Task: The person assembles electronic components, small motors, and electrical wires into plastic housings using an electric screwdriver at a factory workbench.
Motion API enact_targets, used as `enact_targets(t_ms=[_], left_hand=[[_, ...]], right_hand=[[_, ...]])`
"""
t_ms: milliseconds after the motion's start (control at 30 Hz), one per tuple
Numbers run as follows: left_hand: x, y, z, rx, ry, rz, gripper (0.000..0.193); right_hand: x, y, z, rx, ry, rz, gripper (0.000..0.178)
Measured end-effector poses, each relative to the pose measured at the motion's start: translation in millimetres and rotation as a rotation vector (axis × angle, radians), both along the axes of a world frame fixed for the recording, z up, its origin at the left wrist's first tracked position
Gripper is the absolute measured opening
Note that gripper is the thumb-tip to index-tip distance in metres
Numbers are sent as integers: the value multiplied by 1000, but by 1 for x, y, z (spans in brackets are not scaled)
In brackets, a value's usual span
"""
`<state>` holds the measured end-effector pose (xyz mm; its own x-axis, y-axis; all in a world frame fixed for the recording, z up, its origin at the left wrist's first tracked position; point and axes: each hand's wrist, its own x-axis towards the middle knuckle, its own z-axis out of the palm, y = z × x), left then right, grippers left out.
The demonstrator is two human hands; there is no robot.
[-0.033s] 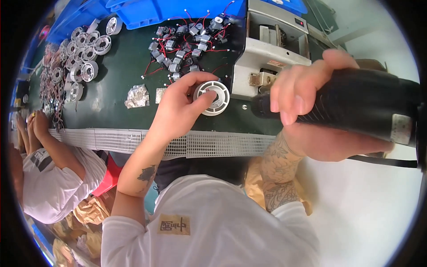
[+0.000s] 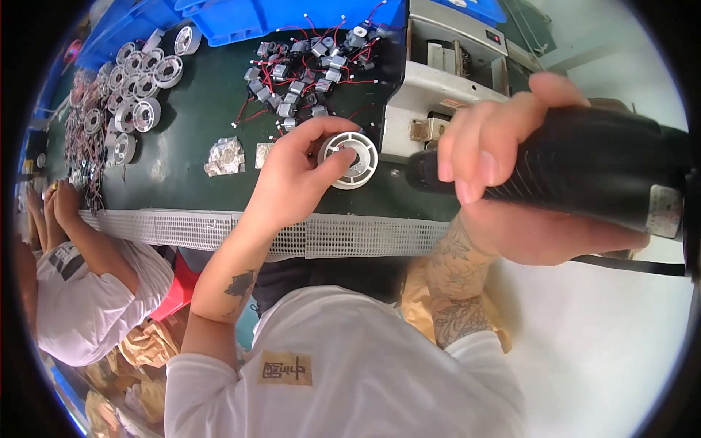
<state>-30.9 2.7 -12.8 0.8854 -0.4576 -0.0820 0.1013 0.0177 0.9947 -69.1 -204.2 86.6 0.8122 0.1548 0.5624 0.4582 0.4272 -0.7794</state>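
My left hand [image 2: 292,179] grips a white round spoked plastic housing [image 2: 370,162], its thumb pressed into the middle and its fingers along the far rim. What sits under the thumb is mostly hidden. To the right, my right hand [image 2: 496,150] is wrapped round a thick black power screwdriver [image 2: 591,157]. The tool lies almost level, its dark front end pointing left toward the housing but apart from it. I cannot make out a bit at its tip. Behind that front end stands a grey metal machine [image 2: 400,124].
Beyond my left hand lie several small motors [image 2: 296,87] with red wires. Foil scraps [image 2: 225,157] rest on the green table. More white housings [image 2: 146,87] are heaped at the far left, near blue bins [image 2: 226,25]. A co-worker's arm [image 2: 98,237] is at the left.
The power screwdriver and my right hand have shifted slightly left. My left hand and the housing look almost unmoved.
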Motion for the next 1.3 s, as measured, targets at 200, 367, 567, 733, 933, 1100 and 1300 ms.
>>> enact_targets(t_ms=[200,367,567,733,933,1100,1300], left_hand=[[-1,2,0,12,-22,11,27],[-1,1,-2,41,-46,22,29],[-2,3,-1,63,-94,37,29],[-3,1,-7,65,-126,41,28],[-1,1,-9,66,-178,37,28],[-3,5,-2,149,-133,26,30],[-15,9,21,534,-877,-3,63]], right_hand=[[16,34,6,3,25,81,121],[26,39,-7,66,50,94,125],[28,42,-7,-30,21,102,123],[29,46,-9,66,69,131,120],[41,34,-15,-71,-110,354,123],[25,28,-16,36,7,124,117],[13,-11,-1,181,-222,58,99]])
